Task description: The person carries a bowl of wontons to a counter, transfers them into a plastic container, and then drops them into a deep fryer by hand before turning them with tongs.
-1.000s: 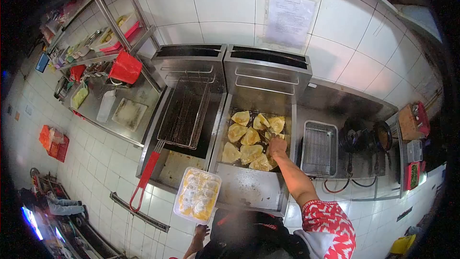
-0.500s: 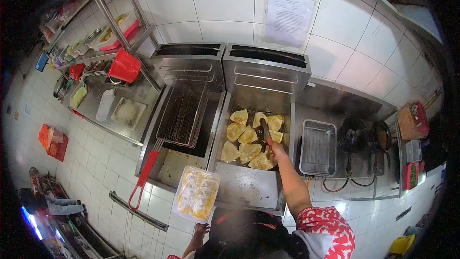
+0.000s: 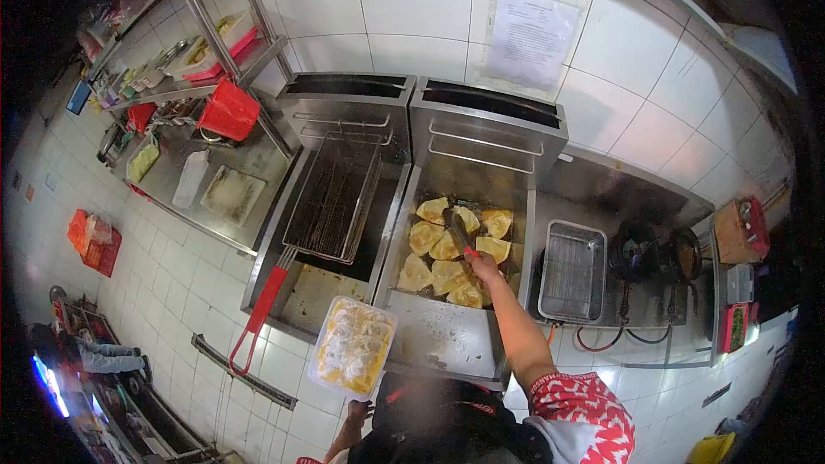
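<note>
My right hand (image 3: 485,266) is closed round the red handle of dark tongs (image 3: 460,230), whose far end is among the frying dumplings. Several pale golden, folded dumplings (image 3: 448,276) sit in dark oil in the right fryer (image 3: 443,318). Low in the view, my left hand (image 3: 355,417) is at the near edge of a white plastic container (image 3: 315,367), its fingers partly hidden beneath it. Yellow pieces dusted with white powder (image 3: 354,344) fill this container, which is tilted in front of the fryers.
A wire fry basket (image 3: 337,198) with a red handle (image 3: 260,318) rests over the left fryer. To the right are a metal tray (image 3: 573,271) and dark pans (image 3: 636,249). A steel shelf (image 3: 193,90) with a red bucket (image 3: 229,110) stands at left.
My right hand and the tongs have shifted left and slightly down over the dumplings, with the tongs now more slanted. A dumpling near the right hand's fingers shows more fully. The view has shifted slightly.
</note>
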A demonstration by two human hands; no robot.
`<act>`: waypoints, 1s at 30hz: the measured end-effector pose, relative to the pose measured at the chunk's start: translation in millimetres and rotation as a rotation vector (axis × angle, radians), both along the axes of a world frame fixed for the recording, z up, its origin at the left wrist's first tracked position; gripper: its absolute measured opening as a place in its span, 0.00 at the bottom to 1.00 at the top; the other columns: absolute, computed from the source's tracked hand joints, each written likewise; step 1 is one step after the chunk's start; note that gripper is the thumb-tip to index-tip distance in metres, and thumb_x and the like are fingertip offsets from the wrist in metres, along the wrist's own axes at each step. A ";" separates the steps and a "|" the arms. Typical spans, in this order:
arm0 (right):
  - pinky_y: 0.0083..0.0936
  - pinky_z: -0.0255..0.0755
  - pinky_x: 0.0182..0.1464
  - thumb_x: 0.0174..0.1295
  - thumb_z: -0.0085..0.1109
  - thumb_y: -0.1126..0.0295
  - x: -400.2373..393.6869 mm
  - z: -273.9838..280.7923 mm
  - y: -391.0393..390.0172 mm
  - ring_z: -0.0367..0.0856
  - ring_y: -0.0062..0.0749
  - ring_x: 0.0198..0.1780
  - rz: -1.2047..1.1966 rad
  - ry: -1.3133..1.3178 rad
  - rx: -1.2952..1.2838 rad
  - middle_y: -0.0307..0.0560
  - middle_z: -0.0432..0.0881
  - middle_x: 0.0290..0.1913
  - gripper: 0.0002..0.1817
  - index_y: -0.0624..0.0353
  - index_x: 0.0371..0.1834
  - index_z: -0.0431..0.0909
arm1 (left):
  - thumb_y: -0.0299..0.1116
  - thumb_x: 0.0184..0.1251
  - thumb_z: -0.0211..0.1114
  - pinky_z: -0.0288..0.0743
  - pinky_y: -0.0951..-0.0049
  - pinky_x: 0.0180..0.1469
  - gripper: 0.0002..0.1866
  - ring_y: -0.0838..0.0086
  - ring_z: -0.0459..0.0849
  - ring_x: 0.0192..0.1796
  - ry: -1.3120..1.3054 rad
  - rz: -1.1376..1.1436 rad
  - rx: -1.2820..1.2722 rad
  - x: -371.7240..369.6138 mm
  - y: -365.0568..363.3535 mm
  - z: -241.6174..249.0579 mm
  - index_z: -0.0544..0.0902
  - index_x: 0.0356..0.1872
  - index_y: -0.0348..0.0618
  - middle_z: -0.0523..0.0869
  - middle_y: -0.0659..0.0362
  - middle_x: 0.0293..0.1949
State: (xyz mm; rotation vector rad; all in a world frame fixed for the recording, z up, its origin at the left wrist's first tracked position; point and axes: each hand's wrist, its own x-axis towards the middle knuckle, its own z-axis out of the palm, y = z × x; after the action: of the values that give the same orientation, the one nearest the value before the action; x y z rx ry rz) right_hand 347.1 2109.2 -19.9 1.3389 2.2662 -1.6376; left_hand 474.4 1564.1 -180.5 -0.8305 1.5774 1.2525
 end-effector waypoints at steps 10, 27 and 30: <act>0.25 0.55 0.13 0.64 0.52 0.56 -39.8 -2.2 15.4 0.62 0.23 0.12 -0.159 -0.114 -0.495 0.39 0.69 0.16 0.16 0.60 0.32 0.73 | 0.44 0.65 0.57 0.75 0.59 0.38 0.11 0.66 0.81 0.37 0.032 0.078 -0.003 11.0 -8.1 5.3 0.76 0.40 0.49 0.82 0.59 0.39; 0.41 0.74 0.35 0.57 0.54 0.61 -32.5 4.3 4.0 0.81 0.47 0.37 0.453 -0.254 0.955 0.56 0.80 0.38 0.26 0.50 0.60 0.67 | 0.44 0.65 0.56 0.73 0.56 0.38 0.16 0.63 0.82 0.39 0.094 0.068 0.003 5.0 -2.0 10.3 0.73 0.47 0.46 0.80 0.56 0.40; 0.43 0.73 0.35 0.58 0.53 0.58 -24.7 -6.6 5.8 0.81 0.48 0.37 0.384 -0.307 0.807 0.57 0.80 0.38 0.22 0.53 0.55 0.71 | 0.44 0.63 0.59 0.73 0.58 0.38 0.16 0.64 0.82 0.39 0.065 0.101 0.023 3.1 -1.8 15.0 0.74 0.46 0.47 0.80 0.57 0.39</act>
State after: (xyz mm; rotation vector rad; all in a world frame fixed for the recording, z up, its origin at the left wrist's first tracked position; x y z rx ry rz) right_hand 322.4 2114.9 -26.5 1.0181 2.8300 -0.3597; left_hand 477.5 1562.4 -165.5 -0.8720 1.5856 1.3797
